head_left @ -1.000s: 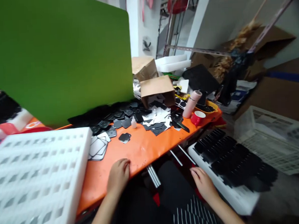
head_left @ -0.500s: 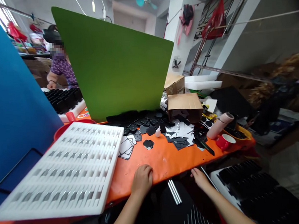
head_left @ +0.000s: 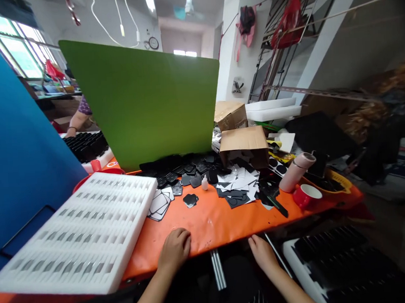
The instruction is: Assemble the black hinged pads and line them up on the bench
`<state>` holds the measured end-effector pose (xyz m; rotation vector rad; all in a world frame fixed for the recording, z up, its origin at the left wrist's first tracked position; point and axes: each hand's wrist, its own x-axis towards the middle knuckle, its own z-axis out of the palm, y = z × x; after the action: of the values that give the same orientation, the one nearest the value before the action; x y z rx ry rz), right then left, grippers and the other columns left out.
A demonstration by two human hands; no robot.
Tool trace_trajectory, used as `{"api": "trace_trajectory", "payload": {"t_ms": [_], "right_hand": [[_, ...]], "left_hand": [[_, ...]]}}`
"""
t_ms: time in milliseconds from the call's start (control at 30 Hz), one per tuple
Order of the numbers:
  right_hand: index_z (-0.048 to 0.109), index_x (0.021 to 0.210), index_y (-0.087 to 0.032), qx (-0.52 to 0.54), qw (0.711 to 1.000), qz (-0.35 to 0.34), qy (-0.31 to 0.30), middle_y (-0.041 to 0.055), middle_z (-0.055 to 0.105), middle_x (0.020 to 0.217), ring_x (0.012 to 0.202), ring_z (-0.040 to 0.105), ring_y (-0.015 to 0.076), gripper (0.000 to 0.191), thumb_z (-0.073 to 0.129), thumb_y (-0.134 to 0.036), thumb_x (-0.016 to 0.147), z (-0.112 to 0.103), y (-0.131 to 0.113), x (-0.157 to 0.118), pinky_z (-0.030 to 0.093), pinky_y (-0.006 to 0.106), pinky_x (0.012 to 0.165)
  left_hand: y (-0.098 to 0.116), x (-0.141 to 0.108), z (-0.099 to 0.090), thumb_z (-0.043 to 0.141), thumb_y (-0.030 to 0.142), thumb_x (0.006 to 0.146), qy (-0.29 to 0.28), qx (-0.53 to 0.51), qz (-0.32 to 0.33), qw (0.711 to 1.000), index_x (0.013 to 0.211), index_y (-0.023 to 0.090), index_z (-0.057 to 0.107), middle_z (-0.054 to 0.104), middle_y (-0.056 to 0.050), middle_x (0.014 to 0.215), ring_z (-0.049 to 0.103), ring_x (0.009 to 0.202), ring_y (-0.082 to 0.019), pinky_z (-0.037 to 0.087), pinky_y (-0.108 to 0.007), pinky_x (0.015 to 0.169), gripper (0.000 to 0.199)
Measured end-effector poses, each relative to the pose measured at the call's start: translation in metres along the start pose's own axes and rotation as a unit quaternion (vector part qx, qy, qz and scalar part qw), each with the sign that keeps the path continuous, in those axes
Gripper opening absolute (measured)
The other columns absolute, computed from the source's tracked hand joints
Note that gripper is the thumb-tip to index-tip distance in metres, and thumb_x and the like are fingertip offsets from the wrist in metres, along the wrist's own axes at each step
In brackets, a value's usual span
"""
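Note:
My left hand (head_left: 175, 248) rests on the near edge of the orange tabletop (head_left: 206, 228), its fingers curled together and no object showing in them. At the same edge, further right, my right hand (head_left: 263, 253) is closed, fingertips against the rim; whatever lies under its fingers is hidden. Beyond my left hand lies a small pile of dark, scallop-edged pieces (head_left: 190, 200). White rounded-corner cards (head_left: 159, 204) are stacked left of that pile. A small pale pink bottle (head_left: 204, 183) stands behind it. Metal bars (head_left: 218, 270) show below the edge between my hands.
A white slotted foam tray (head_left: 126, 246) slants at left. Green (head_left: 145, 100) and blue (head_left: 25, 147) panels stand behind and beside it. Paper scraps (head_left: 238, 183), a cardboard box (head_left: 244, 140), a pink flask (head_left: 296, 171) and a red mug (head_left: 306, 196) are right. Another person's arm (head_left: 77, 119) shows behind.
The view has tilted up and turned slightly right, so most things appear further left. Both hands stay near the table edge, the right now closer against it. The other person is mostly hidden now.

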<state>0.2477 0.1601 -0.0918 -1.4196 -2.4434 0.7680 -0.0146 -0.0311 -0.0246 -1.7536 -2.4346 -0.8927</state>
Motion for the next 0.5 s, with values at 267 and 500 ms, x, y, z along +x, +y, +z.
{"api": "trace_trajectory", "payload": {"t_ms": [267, 500], "right_hand": [[0.060, 0.078, -0.022, -0.065, 0.975, -0.166, -0.132, 0.0040, 0.062, 0.078, 0.074, 0.058, 0.0180, 0.025, 0.037, -0.031, 0.082, -0.046, -0.004, -0.005, 0.038, 0.025, 0.065], [0.062, 0.081, -0.024, 0.132, 0.957, -0.116, -0.231, 0.0000, 0.064, 0.073, 0.070, 0.058, 0.0164, 0.030, 0.036, -0.039, 0.082, -0.035, -0.021, -0.021, 0.042, 0.022, 0.062]], "left_hand": [[0.001, 0.002, 0.002, 0.040, 0.028, 0.083, -0.034, -0.001, -0.011, 0.999, 0.089, 0.022, 0.059, 0.058, -0.008, 0.093, 0.053, 0.089, -0.021, 0.041, -0.036, 0.082, 0.021], [-0.005, 0.073, -0.005, 0.037, 0.025, 0.081, -0.061, -0.023, -0.104, 0.992, 0.095, 0.022, 0.058, 0.061, -0.005, 0.095, 0.056, 0.089, -0.019, 0.044, -0.030, 0.077, 0.025]]}}
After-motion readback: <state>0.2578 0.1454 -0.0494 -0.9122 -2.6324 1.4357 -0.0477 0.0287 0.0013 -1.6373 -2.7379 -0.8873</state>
